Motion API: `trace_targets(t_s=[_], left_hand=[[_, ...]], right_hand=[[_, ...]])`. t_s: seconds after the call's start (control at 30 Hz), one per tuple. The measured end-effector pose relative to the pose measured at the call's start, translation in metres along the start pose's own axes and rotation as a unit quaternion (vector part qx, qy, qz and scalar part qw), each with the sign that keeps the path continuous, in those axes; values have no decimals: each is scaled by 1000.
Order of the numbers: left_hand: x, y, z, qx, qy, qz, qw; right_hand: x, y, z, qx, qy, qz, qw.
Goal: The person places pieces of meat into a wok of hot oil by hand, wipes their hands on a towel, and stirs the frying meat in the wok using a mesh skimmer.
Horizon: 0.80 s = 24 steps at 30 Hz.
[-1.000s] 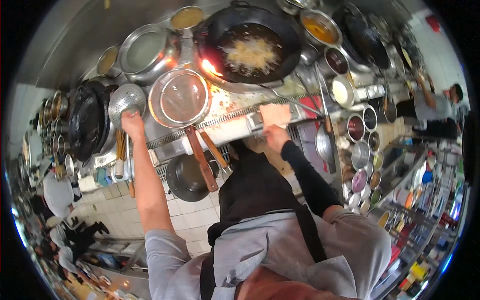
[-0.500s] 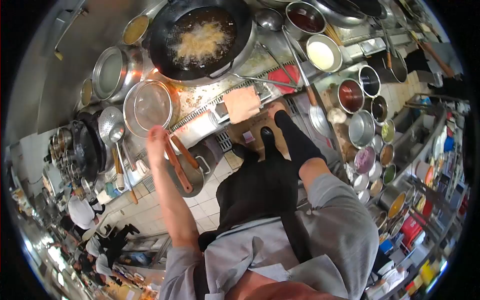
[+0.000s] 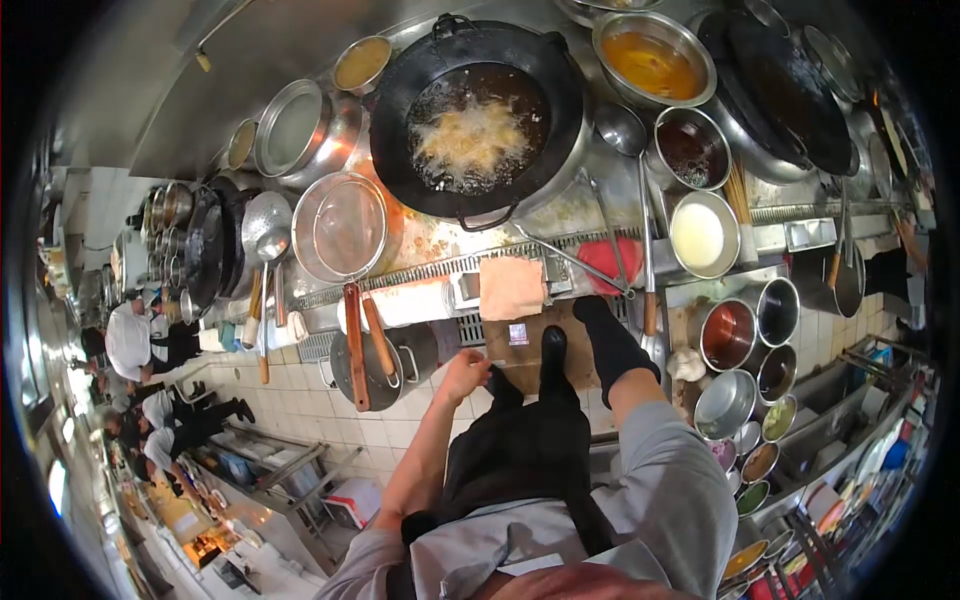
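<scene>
My left hand (image 3: 465,378) is in front of my apron, loosely curled, with nothing visible in it. It is apart from the mesh strainer (image 3: 341,228), which rests on the stove edge with its long brown wooden handle pointing towards me. My right arm, in a black sleeve cover (image 3: 612,340), reaches down near the counter edge; its hand is hidden beyond the cuff. Ahead, a large black wok (image 3: 400,140) holds dark oil with pale golden food (image 3: 472,143) bubbling in it. A folded orange cloth (image 3: 511,288) lies on the stove's front edge.
A ladle (image 3: 621,130) lies right of the wok, beside pots of dark liquid (image 3: 692,148) and cream-coloured liquid (image 3: 703,234). A red cloth (image 3: 608,259) lies under metal tongs. Several ingredient pots stand at right. A stockpot (image 3: 412,352) stands below the strainer handles. People work at far left.
My left hand has left the strainer and come right, towards my body. My right hand, visible near the orange cloth before, is now hidden. The camera view has shifted.
</scene>
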State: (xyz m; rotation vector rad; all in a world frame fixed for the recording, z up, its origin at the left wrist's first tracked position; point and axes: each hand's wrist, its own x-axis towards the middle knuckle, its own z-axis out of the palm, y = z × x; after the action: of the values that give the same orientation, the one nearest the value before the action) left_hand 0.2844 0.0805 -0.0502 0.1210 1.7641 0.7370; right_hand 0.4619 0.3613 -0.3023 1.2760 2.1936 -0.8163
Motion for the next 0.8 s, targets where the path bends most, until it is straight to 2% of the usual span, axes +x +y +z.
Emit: trace_targets(t_s=[0.13,0.27,0.3,0.47,0.6,0.7,0.8], left_hand=[[11,2,23,-15,-5,-29,999],[53,-7,54,-64,-46,-1,997],[64,-1,65,-62,-50,-26,996],[91,54,118,-141,27,-37,989],[101,52,129,-163,74,-30,983],[114,22,127,-100,64,41,992],[103,18,124,-2,105,118,987]], right_hand=[[-5,1,-12,-4,-23,-12,1000],[-11,4,-18,-15,-40,-21,999],[-13,5,-19,-18,-44,-22,999],[-16,12,-25,-24,-53,-20,998],[-18,12,-24,-29,-60,-26,997],[-20,10,-27,-31,-62,-29,997],[-21,10,-30,-33,-59,-27,997]])
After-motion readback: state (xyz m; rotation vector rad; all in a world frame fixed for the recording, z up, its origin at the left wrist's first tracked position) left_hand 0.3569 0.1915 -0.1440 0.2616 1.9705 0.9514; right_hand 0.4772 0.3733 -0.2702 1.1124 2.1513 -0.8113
